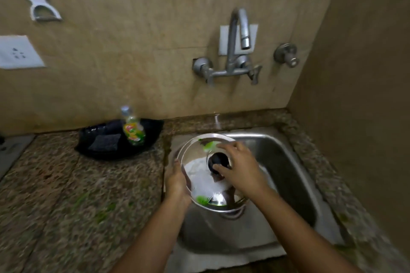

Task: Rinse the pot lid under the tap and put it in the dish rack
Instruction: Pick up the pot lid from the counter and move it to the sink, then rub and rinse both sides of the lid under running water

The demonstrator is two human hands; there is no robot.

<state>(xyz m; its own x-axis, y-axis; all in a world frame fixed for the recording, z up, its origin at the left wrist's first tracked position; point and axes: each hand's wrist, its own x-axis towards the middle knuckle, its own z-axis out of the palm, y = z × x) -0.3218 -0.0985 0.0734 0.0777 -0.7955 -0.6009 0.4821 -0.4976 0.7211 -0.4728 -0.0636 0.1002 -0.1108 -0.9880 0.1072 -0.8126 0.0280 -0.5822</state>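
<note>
**Steel lid held over the sink**

Stainless steel, round and shiny, the pot lid (199, 172) sits low in the frame, over the left half of the sink (288, 161), and is tilted so its domed top faces up and toward the viewer. Being a disc, it has no clear long axis; its far rim lies at 12 o'clock and its near rim at 6 o'clock. The black knob (218, 159) stands at its centre. Green smears mark the lid at the far rim and again at the near rim.

The left hand (177, 184) closes its grip on the lid's rim at 9 o'clock, fingers wrapped under the edge. The right hand (237, 166) rests on top at 3 o'clock of the knob, fingers loosely spread, thumb touching the knob's near side; whether it truly pinches the knob I cannot tell.

The tap (240, 28) is on the wall at 12 o'clock from the lid, its spout pointing down. On the speckled stone table (66, 184) at 10 o'clock lies a black tray (93, 153) holding a bottle (133, 128) and a dark scrub pad (104, 141).
</note>
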